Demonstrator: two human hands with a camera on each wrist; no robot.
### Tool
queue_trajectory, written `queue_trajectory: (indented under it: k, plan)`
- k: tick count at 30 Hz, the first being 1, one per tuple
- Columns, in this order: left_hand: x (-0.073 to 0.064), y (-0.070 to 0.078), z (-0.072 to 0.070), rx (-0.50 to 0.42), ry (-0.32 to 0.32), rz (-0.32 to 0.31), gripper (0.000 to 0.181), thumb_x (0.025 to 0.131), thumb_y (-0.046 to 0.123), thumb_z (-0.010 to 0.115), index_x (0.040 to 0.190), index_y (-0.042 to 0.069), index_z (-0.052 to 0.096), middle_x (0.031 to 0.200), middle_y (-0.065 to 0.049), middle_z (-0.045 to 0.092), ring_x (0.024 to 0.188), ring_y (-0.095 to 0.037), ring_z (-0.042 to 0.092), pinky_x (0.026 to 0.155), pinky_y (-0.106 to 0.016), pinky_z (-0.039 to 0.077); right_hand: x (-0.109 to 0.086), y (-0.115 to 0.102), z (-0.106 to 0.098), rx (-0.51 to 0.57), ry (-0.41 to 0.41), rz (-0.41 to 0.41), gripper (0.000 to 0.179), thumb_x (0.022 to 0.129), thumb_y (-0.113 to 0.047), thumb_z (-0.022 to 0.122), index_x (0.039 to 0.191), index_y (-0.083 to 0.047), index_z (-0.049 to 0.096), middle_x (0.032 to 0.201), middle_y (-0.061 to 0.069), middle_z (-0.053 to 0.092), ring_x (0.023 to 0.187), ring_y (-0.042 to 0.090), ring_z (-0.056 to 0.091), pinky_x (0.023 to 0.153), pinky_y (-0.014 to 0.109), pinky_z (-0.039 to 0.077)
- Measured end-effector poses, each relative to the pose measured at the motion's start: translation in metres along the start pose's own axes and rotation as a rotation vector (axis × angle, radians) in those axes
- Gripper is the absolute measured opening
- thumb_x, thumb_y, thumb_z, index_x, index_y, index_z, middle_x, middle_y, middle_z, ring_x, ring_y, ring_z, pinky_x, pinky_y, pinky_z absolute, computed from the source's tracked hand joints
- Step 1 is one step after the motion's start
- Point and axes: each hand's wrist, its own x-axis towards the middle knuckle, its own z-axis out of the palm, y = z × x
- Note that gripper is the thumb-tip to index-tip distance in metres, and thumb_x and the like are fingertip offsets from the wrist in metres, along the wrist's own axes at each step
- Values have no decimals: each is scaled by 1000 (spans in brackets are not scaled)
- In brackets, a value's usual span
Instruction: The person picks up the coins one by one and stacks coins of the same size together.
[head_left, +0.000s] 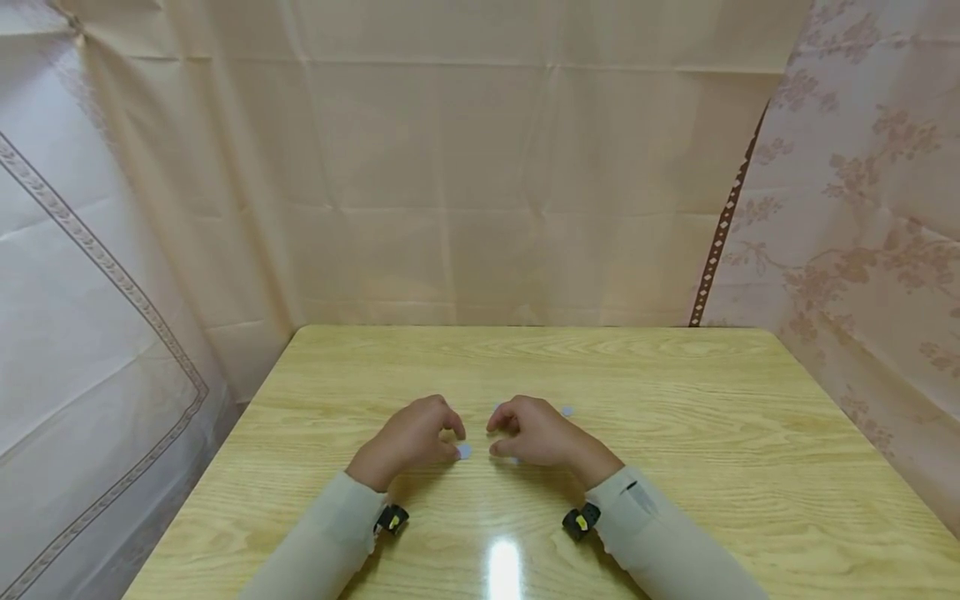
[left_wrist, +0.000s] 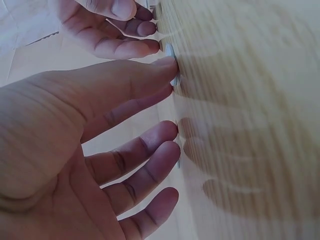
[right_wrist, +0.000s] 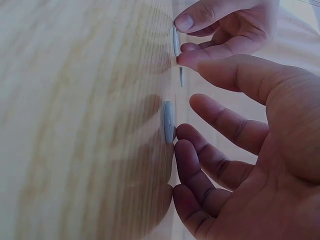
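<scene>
Pale disc (head_left: 465,451) lies on table (head_left: 675,400); your left hand (head_left: 416,429) pinches it; your right hand (head_left: 538,429), half open, holds nothing; second disc (head_left: 567,411) lies farther, to right.

gap: narrow, left hand (head_left: 412,432) to right hand (head_left: 542,433) | obstacle: pale disc (head_left: 465,451) | far side: curtain (head_left: 487,167)

Discs (head_left: 465,451) (head_left: 567,411) (head_left: 516,461) (head_left: 497,407): at least four; wrist cameras (head_left: 393,518) (head_left: 581,522): two; table (head_left: 750,433): one.

Cloth-walled booth (head_left: 495,167), wooden table (head_left: 720,417)
</scene>
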Motion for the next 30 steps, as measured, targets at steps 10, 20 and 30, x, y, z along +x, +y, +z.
queue_trajectory:
  k: [10, 20, 30]
  plan:
    - [1, 2, 2, -4, -8, 24, 6, 87, 17, 84, 92, 17, 82, 100, 4, 67, 93, -17, 59, 88, -40, 52, 0, -1, 1, -12, 4, -10, 20, 89, -16, 81, 107, -10, 76, 104, 2, 69, 90, 16, 58, 81, 33, 50]
    - [2, 5, 4, -30, -6, 52, 9, 86, 12, 82, 91, 14, 76, 97, 2, 64, 85, -15, 54, 79, -33, 48, 0, -1, 0, -16, 9, -14, 20, 89, -17, 81, 107, -10, 76, 105, 3, 69, 90, 17, 58, 82, 36, 50]
    - [5, 7, 8, -67, -15, 43, 11, 88, 10, 81, 92, 14, 73, 87, 7, 68, 80, -10, 61, 76, -29, 53, -1, -2, 2, 20, -25, -31, 13, 90, -14, 78, 103, -11, 79, 100, 0, 71, 81, 15, 57, 76, 35, 51]
